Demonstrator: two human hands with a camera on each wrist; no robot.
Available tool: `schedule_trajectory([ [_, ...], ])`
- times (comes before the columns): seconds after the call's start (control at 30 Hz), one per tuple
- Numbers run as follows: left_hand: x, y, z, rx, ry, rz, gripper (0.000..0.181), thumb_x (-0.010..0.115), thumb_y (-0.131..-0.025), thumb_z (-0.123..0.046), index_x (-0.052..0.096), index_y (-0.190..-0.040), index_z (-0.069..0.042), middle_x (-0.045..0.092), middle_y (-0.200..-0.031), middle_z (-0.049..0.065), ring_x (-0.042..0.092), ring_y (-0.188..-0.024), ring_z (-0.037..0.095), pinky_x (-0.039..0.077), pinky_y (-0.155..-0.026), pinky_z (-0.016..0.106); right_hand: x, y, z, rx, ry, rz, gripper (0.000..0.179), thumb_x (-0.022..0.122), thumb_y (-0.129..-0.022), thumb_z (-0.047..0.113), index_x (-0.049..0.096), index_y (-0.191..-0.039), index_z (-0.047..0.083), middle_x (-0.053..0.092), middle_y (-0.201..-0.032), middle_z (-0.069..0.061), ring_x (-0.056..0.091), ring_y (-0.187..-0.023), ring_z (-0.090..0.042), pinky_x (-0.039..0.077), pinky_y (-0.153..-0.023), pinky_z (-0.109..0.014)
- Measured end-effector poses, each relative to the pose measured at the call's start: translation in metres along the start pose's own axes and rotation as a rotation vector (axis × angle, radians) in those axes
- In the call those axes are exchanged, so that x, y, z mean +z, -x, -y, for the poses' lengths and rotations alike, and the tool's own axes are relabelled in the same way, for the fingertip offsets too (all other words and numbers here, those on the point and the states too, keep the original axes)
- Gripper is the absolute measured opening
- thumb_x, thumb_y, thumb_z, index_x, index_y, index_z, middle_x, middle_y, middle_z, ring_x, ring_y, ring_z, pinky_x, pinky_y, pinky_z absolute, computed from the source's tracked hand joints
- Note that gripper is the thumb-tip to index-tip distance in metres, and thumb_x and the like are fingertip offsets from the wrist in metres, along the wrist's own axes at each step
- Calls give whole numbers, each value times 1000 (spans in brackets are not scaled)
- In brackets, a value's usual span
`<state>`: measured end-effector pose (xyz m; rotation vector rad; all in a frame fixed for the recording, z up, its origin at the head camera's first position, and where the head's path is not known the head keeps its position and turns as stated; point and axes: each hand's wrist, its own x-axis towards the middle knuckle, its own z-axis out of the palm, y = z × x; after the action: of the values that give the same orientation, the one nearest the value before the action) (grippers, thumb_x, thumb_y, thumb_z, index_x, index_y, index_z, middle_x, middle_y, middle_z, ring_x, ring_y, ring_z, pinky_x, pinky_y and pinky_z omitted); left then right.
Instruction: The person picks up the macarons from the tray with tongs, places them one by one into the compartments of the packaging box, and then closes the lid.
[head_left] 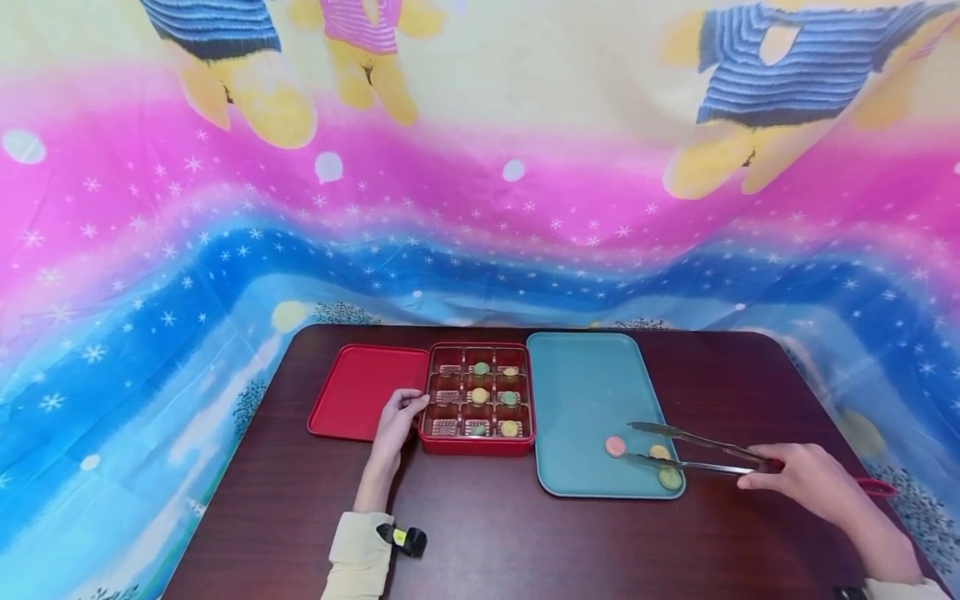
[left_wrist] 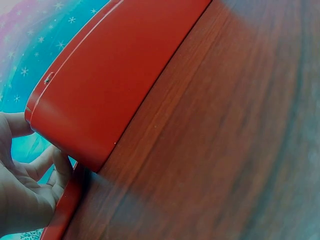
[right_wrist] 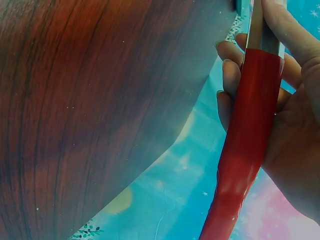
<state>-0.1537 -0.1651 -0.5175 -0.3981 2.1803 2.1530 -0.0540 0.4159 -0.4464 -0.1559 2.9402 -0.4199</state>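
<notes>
A red box (head_left: 480,447) with a grid of compartments stands on the table; round green and yellow cookies sit in its middle and right columns. My left hand (head_left: 393,425) holds the box's left side, thumb and fingers at the rim and wall. Beside it, a teal tray (head_left: 585,387) carries a pink cookie (head_left: 615,447), a yellow cookie (head_left: 659,452) and a green cookie (head_left: 670,478). My right hand (head_left: 813,479) grips metal tongs (head_left: 712,467) by their red handle (right_wrist: 250,120). The tong arms are spread, with the tips over the tray near the pink cookie.
A flat red lid (head_left: 367,387) lies to the left of the box, partly under my left hand. The dark wooden table (head_left: 480,525) has rounded far corners. Behind it hangs a printed cloth (head_left: 465,192) with snowflakes and bears.
</notes>
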Motion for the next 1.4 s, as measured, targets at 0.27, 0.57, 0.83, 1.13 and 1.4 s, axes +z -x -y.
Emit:
schedule_trajectory([
  [0.27, -1, 1, -2, -5, 7, 10, 37, 66, -101, -22, 57, -128, 2, 57, -103, 4, 54, -83, 15, 44, -71, 30, 0, 1, 3, -9, 0, -9, 62, 85, -82, 43, 73, -117, -7, 56, -61, 7, 48, -69, -14, 37, -63, -34],
  [0.57, -1, 1, -1, -8, 15, 12, 35, 66, -101, -21, 58, -127, 1, 56, -102, 4, 53, -83, 15, 44, -71, 30, 4, -2, 8, -51, 1, -16, 53, 86, -80, 42, 78, -111, -1, 67, -72, 10, 48, -67, -8, 40, -62, -32],
  [0.83, -1, 8, -16, -5, 10, 28, 33, 64, -101, -16, 57, -125, 5, 56, -101, 6, 53, -84, 17, 44, -72, 32, 6, -6, 9, -71, -15, -30, 48, 88, -79, 39, 80, -104, -1, 76, -82, -2, 65, -73, -10, 48, -62, -33],
  [1.13, 0, 25, -37, -15, 5, 35, 31, 63, -101, -12, 57, -124, 8, 56, -100, 7, 53, -88, 20, 44, -76, 36, 5, -4, 12, -75, -12, -29, 46, 87, -80, 38, 80, -104, -1, 75, -78, 2, 62, -69, -8, 47, -60, -32],
  [1.4, -1, 27, -37, 2, 2, 40, 32, 63, -102, -14, 56, -124, 9, 57, -101, 8, 53, -87, 18, 45, -75, 33, 6, 1, 13, -86, -7, -91, 43, 88, -80, 37, 80, -101, 0, 77, -85, -8, 73, -81, -28, 57, -66, -45],
])
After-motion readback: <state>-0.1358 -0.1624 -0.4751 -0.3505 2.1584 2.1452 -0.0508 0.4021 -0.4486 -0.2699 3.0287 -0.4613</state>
